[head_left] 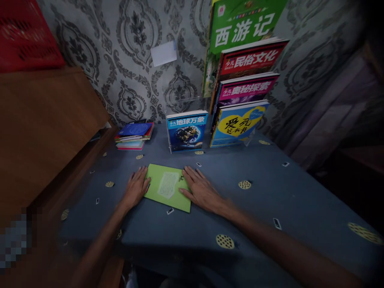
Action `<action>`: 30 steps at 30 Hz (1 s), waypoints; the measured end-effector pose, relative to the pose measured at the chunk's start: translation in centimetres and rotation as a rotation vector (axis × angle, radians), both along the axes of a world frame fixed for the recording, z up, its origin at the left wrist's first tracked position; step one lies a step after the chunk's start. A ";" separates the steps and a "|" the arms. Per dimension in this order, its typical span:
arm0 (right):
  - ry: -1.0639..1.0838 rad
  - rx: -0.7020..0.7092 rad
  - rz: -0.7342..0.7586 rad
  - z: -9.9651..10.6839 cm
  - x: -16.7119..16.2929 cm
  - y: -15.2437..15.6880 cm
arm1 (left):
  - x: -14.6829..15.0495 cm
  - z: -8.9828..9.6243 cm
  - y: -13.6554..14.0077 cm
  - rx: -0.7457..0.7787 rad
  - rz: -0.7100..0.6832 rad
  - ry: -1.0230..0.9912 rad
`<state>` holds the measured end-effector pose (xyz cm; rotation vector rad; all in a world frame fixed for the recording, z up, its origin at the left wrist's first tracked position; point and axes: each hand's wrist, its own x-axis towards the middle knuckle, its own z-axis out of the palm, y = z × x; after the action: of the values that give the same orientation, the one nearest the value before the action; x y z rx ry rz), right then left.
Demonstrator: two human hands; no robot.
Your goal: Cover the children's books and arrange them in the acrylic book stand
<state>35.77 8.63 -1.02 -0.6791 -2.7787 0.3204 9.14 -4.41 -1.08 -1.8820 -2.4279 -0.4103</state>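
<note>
A light green book [154, 188] lies flat on the blue patterned tablecloth [207, 224], turned at a slight angle, with a pale text panel on its upper cover. My left hand [137, 187] rests at the book's left edge, fingers stretched forward and the thumb by the cover. On the opposite side, my right hand [202, 190] lies flat with fingers extended, its thumb and fingertips over the book's right edge. Neither hand is wrapped round anything. Beyond the green book, a blue book with a globe picture [187, 134] stands upright in a clear holder.
At the back right, a clear tiered rack holds a yellow-and-blue book [240, 124], a purple book [246, 90], a red book [252, 60] and a green book [244, 30]. A small pile of books [134, 134] lies at the back left. Wooden furniture [45, 132] borders the left side.
</note>
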 end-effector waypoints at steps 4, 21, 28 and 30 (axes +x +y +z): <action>-0.028 -0.015 0.033 0.3 1.0 -0.8 | 0.5 -0.1 -1.5 -0.021 -0.029 0.039; -0.016 0.015 0.153 0.2 4.6 -3.7 | 3.4 2.0 -4.2 -0.165 -0.419 0.166; 0.063 0.045 0.142 -0.1 6.7 -6.6 | 3.3 2.7 -4.0 -0.199 -0.553 0.153; 0.085 0.065 0.143 -0.2 7.5 -8.1 | 3.7 3.0 -4.5 -0.217 -0.595 0.141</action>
<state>43.23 0.57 -1.23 -0.4425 -2.7489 0.2780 12.87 -8.93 1.89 -2.6116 -1.8478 -0.0193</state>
